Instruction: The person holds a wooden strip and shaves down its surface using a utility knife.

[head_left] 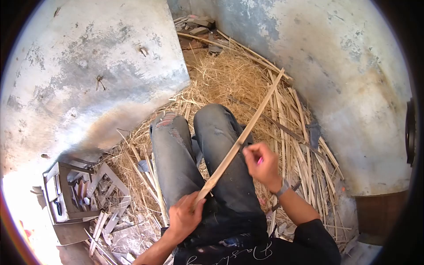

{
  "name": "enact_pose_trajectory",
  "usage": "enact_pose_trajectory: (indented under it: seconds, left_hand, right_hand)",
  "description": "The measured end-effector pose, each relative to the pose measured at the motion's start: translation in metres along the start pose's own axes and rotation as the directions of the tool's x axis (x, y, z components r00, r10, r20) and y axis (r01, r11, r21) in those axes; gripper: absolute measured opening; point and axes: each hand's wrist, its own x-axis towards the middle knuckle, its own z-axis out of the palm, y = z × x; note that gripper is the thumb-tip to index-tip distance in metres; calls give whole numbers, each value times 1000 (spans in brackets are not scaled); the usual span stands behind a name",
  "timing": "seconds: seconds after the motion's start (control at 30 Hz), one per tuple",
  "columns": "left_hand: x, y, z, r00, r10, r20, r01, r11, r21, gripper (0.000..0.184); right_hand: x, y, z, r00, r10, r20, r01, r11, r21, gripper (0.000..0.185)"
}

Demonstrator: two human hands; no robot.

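A long, flat bamboo strip (229,155) lies slantwise over my thighs, its far end raised towards the upper right. Its near end is gripped by my left hand (187,215), thumb on top. To the right of the strip's middle is my right hand (262,163), closed, with a dark piece at the fingertips close to the strip and something small and pink showing in the fist. The held object is mostly hidden by the fingers. Both hands are above my legs in grey jeans (176,150).
Shavings (216,75) cover the floor ahead, and many split strips (287,145) lie to the right. Walls (88,62) stand at left and right. A wooden frame box (66,190) with scraps is at the lower left. Rubble (198,30) lies in the far corner.
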Motion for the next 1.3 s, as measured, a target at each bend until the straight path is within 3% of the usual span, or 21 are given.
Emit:
enact_pose_trajectory:
  seconds: [0.03,0.13,0.23,0.4,0.53,0.6,0.7,0.73,0.77,0.87,0.97,1.0,1.1,1.13,1.23,1.3]
  left_hand:
    - [-8,-3,-11,1000,3,11,-4,996,89,28]
    - [-35,-24,-47,999,18,39,-26,973,230,28]
    - [-58,-44,-76,998,22,55,-38,948,316,29]
    - [-74,-56,-97,994,36,103,-78,890,450,32]
    - [-75,-61,-96,991,42,123,-98,866,490,33]
    - [-73,-60,-95,993,61,103,-104,866,489,33]
    - [-76,-63,-96,992,97,87,-127,856,501,35]
    - [-74,-63,-95,991,98,88,-129,856,501,35]
    - [-72,-63,-95,988,131,84,-156,849,505,36]
    - [-67,-63,-90,981,184,66,-192,835,516,38]
    - [-67,-64,-85,973,225,57,-222,832,508,38]
    - [-66,-64,-83,966,256,36,-239,833,498,37]
    - [-55,-53,-77,973,221,67,-225,838,497,35]
    - [-51,-49,-76,976,211,57,-211,845,491,32]
    - [-52,-54,-72,977,208,51,-205,841,501,32]
    - [-49,-49,-69,971,232,55,-229,842,488,33]
  right_hand:
    - [12,11,-7,992,78,-99,-79,997,-8,10]
    - [36,48,-19,968,36,-247,-57,995,-80,15]
    - [56,72,-33,957,-31,-288,-26,981,-192,14]
    - [95,100,-46,900,-117,-419,33,979,-202,17]
    - [97,102,-38,920,-73,-385,-16,975,-222,18]
    - [78,77,-20,958,-204,-200,158,962,-223,13]
    - [90,90,-31,937,-200,-286,134,963,-236,16]
    - [96,95,-40,941,-116,-317,27,962,-271,14]
    - [92,95,-38,941,-117,-319,27,962,-271,14]
    - [67,72,-21,959,-222,-178,183,960,-213,11]
    - [64,65,-27,951,-258,-174,226,957,-182,6]
    - [71,76,-33,970,-140,-201,99,975,-200,9]
    - [66,75,-22,977,-105,-188,85,990,-111,14]
    - [51,67,-9,963,-232,-137,214,968,-130,15]
    - [43,48,-11,931,-362,-55,351,925,-144,16]
    - [54,61,-18,956,-262,-130,247,962,-120,7]
